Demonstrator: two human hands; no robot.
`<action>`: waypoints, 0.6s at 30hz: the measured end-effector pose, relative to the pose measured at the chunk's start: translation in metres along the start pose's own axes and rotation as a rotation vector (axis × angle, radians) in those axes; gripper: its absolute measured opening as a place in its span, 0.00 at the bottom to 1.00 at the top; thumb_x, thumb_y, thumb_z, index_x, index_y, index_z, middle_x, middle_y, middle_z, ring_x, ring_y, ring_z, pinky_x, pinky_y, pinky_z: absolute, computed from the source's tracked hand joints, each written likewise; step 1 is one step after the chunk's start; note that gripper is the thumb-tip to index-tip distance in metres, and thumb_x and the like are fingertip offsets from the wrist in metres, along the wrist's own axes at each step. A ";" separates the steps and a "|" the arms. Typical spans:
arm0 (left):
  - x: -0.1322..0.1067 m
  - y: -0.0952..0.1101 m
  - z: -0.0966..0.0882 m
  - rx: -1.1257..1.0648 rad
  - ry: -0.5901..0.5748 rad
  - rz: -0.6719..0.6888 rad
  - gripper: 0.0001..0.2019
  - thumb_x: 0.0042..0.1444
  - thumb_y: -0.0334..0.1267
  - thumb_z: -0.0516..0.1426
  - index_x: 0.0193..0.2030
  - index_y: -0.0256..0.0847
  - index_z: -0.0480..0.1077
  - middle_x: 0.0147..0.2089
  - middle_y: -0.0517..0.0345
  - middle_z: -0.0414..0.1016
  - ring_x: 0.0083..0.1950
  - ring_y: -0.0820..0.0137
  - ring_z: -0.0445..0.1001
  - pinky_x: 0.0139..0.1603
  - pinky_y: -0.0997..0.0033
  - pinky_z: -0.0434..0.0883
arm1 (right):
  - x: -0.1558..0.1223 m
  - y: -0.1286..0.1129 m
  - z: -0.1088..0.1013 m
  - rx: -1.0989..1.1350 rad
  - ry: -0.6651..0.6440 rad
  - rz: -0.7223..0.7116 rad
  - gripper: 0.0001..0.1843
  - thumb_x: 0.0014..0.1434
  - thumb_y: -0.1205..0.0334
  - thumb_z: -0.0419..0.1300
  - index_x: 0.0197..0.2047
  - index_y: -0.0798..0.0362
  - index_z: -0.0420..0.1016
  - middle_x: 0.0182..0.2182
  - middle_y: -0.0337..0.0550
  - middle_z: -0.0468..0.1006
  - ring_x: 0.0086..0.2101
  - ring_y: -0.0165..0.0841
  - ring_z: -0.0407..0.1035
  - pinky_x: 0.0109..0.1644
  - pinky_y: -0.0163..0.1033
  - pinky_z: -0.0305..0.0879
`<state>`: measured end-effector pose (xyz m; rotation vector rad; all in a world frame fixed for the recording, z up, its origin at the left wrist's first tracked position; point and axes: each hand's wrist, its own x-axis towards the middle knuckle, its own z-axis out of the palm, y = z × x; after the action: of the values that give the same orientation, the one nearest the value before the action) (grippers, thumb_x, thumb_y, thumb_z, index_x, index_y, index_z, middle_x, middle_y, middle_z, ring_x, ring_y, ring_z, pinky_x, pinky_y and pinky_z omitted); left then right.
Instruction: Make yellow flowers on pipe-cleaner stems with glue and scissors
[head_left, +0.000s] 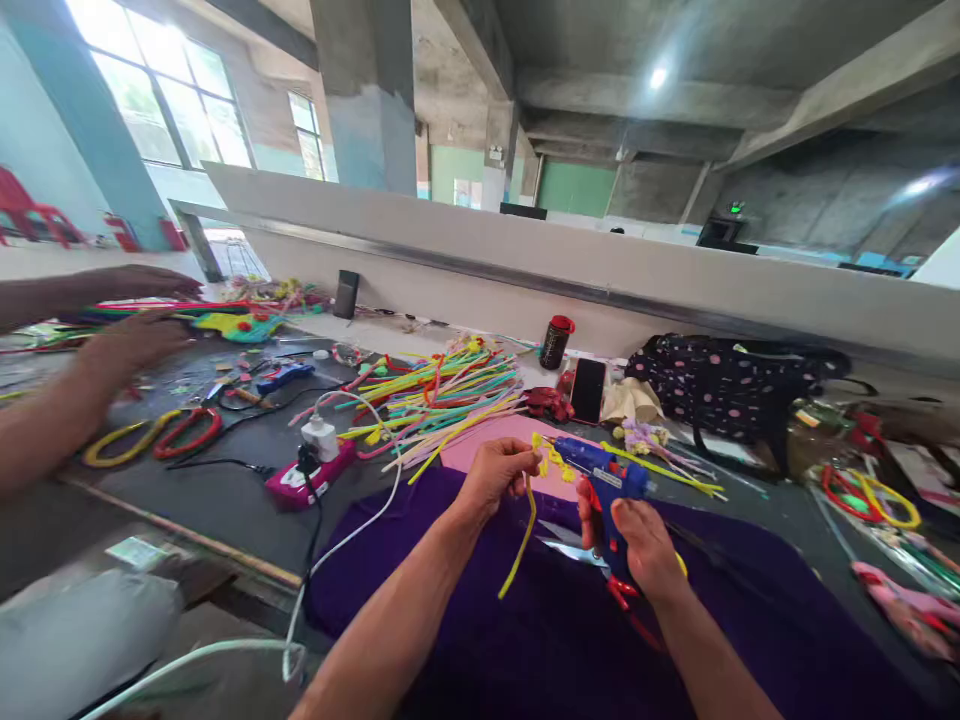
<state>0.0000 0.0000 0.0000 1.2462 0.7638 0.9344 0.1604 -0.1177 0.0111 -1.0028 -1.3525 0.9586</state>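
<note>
Holding the glue gun [600,463] by its grip, the right hand [649,545] is closed around the handle below the barrel. The left hand [499,475], just left of the gun's nozzle, is pinched nearly closed on a yellow stem [520,545]. The free end of this stem hangs below and left of the nozzle. Yellow curls [559,463] sit at the nozzle and just beneath it; the view is too coarse to verify whether they are joined to the stem or carry glue.

Progress is judged partial. Done: the curled portion appears shaped. Outstanding: the hanging length is uncurled and appears unworked. The bundle of coloured stems [442,395], well left of the gun on the dark surface [210,500], lies loose and mostly straight, so most of that stock appears unused. Scissors [574,551] lie below the gun on a purple cloth [435,510], held by neither hand. A pink sheet [459,450] extends beyond and left of the gun.
</note>
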 end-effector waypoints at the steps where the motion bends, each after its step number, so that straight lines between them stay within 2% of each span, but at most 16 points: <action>1: 0.000 0.001 0.002 0.002 0.006 0.000 0.12 0.43 0.42 0.59 0.26 0.34 0.67 0.21 0.61 0.71 0.12 0.83 0.60 0.11 0.82 0.54 | 0.000 -0.002 0.001 0.004 0.000 -0.004 0.20 0.57 0.48 0.49 0.36 0.55 0.73 0.20 0.41 0.71 0.19 0.30 0.66 0.21 0.34 0.59; 11: 0.001 -0.001 0.003 0.007 0.059 0.010 0.10 0.42 0.39 0.59 0.25 0.34 0.66 0.20 0.62 0.70 0.12 0.82 0.61 0.10 0.82 0.53 | 0.000 0.003 0.004 -0.022 0.023 0.005 0.18 0.59 0.52 0.48 0.44 0.56 0.68 0.25 0.41 0.71 0.19 0.27 0.63 0.23 0.34 0.56; 18: 0.001 -0.004 0.003 0.002 0.046 0.046 0.10 0.43 0.40 0.58 0.26 0.34 0.66 0.20 0.61 0.70 0.13 0.81 0.61 0.11 0.82 0.55 | 0.001 0.007 0.002 -0.065 0.018 -0.002 0.18 0.59 0.51 0.48 0.39 0.57 0.69 0.22 0.39 0.69 0.18 0.27 0.62 0.25 0.35 0.57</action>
<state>0.0031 -0.0008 -0.0030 1.2516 0.7754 1.0029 0.1584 -0.1148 0.0049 -1.0571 -1.3772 0.9075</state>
